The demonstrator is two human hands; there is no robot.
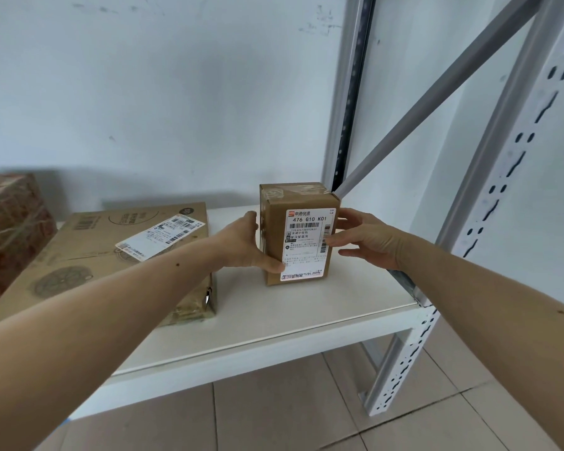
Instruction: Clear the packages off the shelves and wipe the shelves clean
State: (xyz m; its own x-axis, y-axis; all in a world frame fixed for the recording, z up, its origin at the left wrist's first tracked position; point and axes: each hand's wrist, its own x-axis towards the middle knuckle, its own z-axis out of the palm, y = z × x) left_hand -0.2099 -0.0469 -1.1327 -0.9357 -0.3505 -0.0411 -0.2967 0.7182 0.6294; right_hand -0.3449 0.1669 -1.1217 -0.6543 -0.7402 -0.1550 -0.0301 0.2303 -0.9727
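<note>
A small upright brown cardboard package (298, 203) with a white shipping label stands on the white shelf (274, 317), near its right end. My left hand (245, 244) holds its left side, thumb across the lower front of the label. My right hand (367, 239) is at its right side, with the fingers touching the box's right edge. A flat, wide cardboard box (88, 255) with a white label lies on the shelf to the left, partly under my left forearm. A reddish-brown carton (9, 222) sits at the far left edge.
White perforated steel uprights (508, 177) and a diagonal brace (437, 89) frame the shelf's right end, close to my right hand. A pale wall stands behind the shelf. Beige floor tiles (306, 411) show below the shelf.
</note>
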